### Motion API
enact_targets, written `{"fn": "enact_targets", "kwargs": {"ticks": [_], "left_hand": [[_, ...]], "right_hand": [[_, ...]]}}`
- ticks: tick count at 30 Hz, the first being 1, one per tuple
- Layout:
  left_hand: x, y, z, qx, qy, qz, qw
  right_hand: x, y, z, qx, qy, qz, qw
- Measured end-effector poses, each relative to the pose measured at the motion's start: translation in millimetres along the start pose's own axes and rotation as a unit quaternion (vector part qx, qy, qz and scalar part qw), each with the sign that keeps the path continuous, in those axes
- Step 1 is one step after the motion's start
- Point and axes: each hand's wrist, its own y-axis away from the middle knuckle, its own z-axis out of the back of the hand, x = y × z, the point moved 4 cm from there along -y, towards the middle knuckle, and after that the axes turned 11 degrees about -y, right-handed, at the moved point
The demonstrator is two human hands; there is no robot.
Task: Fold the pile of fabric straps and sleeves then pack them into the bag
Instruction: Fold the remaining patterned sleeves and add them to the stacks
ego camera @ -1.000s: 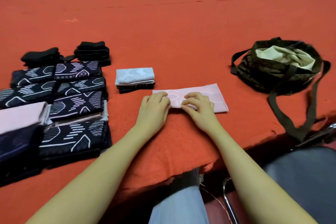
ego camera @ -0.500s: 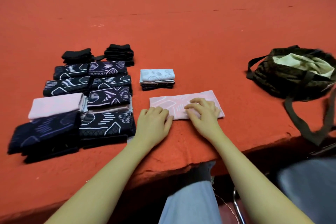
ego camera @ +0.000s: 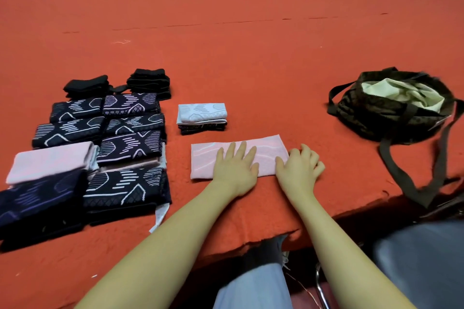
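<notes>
On the left of the red desk (ego camera: pixel 251 45) lie the folded pieces: dark patterned sleeves (ego camera: pixel 130 145) in rows, a pink one (ego camera: pixel 50 160) on top of the near stack, and two small black stacks (ego camera: pixel 148 83) behind them. Just right of these sits a short stack topped by a pale blue sleeve (ego camera: pixel 202 113).

In front of that stack, near the desk's front edge, a pink sleeve (ego camera: pixel 203 160) lies flat as a long band. This is the piece in hand, and the step looks like the folding stage, not yet the packing. The left hand (ego camera: pixel 236 170) lies flat on the middle of the band, fingers straight and spread, pressing it down and holding nothing. The right hand (ego camera: pixel 298 170) rests at the band's right end with its fingers curled. It seems to touch or gather that edge, though whether it pinches the cloth cannot be told.

Far right, well apart from the band, stands the dark bag (ego camera: pixel 391 113), mouth open, pale lining showing, its strap (ego camera: pixel 414 183) trailing over the desk's edge. No folded piece can be seen inside it.

The next move likely calls for the right hand to lift the right end and bring it over leftward while the left hand pins the middle, so the edges meet squarely. The cloth is limp and may slide or skew, so a smoothing press would help. The folded piece would then go onto a stack. Packing remains wholly to do.
</notes>
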Motion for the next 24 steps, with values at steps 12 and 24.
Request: {"fn": "enact_targets", "kwargs": {"ticks": [12,24], "left_hand": [[11,-12,0,0.017,-0.034,-0.045,0.998],[72,31,7,-0.041,-0.065,0.207,0.975]], "right_hand": [[19,7,13,-0.105,-0.228,0.172,0.953],[73,18,-28,0.121,-0.154,0.32,0.927]]}}
